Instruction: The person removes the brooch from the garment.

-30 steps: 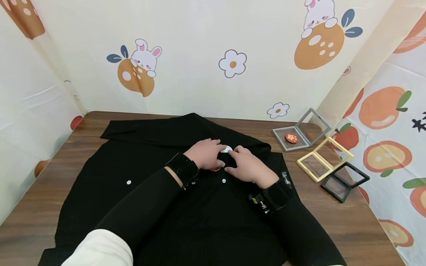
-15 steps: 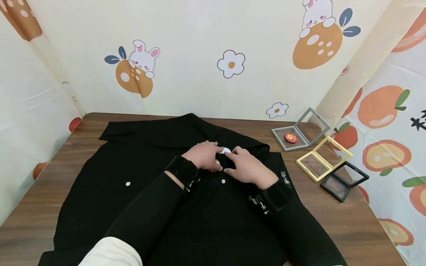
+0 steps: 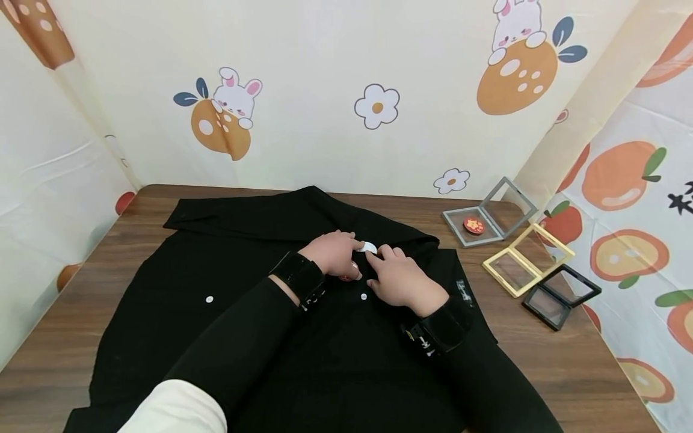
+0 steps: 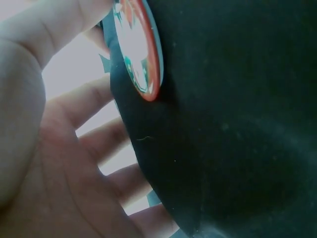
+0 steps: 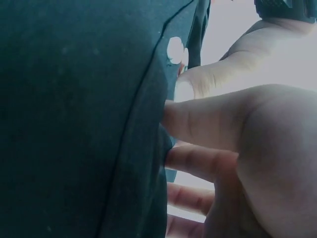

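Observation:
A black shirt (image 3: 325,349) with white buttons lies spread on the table. Near its collar is a white round disc (image 3: 369,248), its kind unclear. My left hand (image 3: 332,252) reaches it with the index finger from the left; my right hand (image 3: 406,281) touches it from the right. Fingertips of both hands rest on the cloth. Below the disc, beside the left thumb, a glossy red-rimmed round badge (image 4: 141,49) lies on the shirt, largely hidden in the head view. A white button (image 5: 175,50) shows in the right wrist view near the thumbs.
To the right stand three open hinged frames: a grey case (image 3: 475,225) with a red round badge (image 3: 474,225) inside, a yellow case (image 3: 520,264) and a black case (image 3: 557,297). The wooden table (image 3: 568,373) meets patterned cloth walls behind and at both sides.
Between the two hands, the white disc stays near the collar. My right hand has shifted slightly, its wrist lower and its thumb drawn in. My left thumb has moved slightly over the red-rimmed badge.

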The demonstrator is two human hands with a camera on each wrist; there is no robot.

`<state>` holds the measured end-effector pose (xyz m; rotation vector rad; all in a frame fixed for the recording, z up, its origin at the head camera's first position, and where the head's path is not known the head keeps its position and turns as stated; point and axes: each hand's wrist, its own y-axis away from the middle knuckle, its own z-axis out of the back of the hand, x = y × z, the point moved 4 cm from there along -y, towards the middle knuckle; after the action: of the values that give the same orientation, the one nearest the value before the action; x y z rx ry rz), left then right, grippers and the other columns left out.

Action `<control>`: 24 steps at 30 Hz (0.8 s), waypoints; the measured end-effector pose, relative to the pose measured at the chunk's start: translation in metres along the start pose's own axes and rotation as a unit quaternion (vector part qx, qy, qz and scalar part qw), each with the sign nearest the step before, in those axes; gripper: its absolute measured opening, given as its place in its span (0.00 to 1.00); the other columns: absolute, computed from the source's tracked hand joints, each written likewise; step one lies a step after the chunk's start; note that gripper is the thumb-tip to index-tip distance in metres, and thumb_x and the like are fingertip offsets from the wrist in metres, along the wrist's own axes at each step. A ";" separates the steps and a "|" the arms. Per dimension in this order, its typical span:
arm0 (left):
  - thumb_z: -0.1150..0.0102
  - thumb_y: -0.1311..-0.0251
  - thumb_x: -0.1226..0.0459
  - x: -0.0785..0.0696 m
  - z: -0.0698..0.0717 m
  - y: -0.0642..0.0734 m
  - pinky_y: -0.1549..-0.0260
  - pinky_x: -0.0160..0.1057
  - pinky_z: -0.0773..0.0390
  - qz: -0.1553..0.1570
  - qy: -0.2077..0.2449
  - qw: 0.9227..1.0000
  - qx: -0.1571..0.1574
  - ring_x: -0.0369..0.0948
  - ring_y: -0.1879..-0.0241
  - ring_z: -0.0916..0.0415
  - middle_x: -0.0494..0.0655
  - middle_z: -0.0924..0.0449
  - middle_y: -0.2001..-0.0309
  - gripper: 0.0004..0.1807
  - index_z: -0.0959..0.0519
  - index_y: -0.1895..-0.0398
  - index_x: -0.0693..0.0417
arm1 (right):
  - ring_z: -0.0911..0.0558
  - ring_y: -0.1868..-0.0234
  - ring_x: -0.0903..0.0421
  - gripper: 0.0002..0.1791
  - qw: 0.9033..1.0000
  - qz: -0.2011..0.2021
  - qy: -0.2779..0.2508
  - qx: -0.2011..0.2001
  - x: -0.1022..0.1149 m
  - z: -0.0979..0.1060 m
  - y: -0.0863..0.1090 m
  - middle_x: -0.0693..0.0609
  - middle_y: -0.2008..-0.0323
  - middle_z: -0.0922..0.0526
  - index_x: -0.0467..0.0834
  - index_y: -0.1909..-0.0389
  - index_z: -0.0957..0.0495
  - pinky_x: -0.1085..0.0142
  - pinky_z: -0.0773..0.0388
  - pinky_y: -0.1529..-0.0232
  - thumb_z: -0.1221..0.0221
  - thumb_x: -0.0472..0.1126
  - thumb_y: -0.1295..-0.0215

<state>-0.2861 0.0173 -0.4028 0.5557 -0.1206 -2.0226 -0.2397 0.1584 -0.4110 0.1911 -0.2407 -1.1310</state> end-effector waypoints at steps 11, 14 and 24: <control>0.28 0.38 0.51 -0.002 0.005 -0.004 0.47 0.43 0.22 0.000 0.008 1.000 0.000 0.45 0.45 0.23 0.51 0.28 0.31 0.36 0.26 0.27 0.46 | 0.33 0.44 0.45 0.35 1.000 0.004 -0.015 -0.011 0.000 0.000 0.001 0.40 0.32 0.35 0.45 0.20 0.39 0.53 0.29 0.48 0.43 0.53 0.22; 0.27 0.39 0.52 -0.004 0.005 -0.005 0.56 0.39 0.20 0.000 0.018 1.000 -0.001 0.41 0.56 0.22 0.50 0.24 0.36 0.35 0.24 0.29 0.46 | 0.33 0.45 0.46 0.36 1.000 0.001 -0.013 -0.011 -0.001 -0.001 0.002 0.41 0.33 0.34 0.45 0.20 0.39 0.53 0.29 0.49 0.43 0.53 0.22; 0.27 0.39 0.52 -0.005 0.004 -0.005 0.54 0.40 0.20 0.006 0.006 1.000 -0.009 0.42 0.55 0.22 0.51 0.24 0.35 0.35 0.24 0.28 0.47 | 0.33 0.45 0.45 0.36 1.000 0.000 -0.002 -0.017 0.001 -0.004 -0.001 0.40 0.34 0.33 0.44 0.21 0.39 0.53 0.29 0.51 0.44 0.55 0.22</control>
<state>-0.2902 0.0239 -0.3988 0.5557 -0.0983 -2.0059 -0.2393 0.1573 -0.4148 0.1587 -0.2245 -1.1354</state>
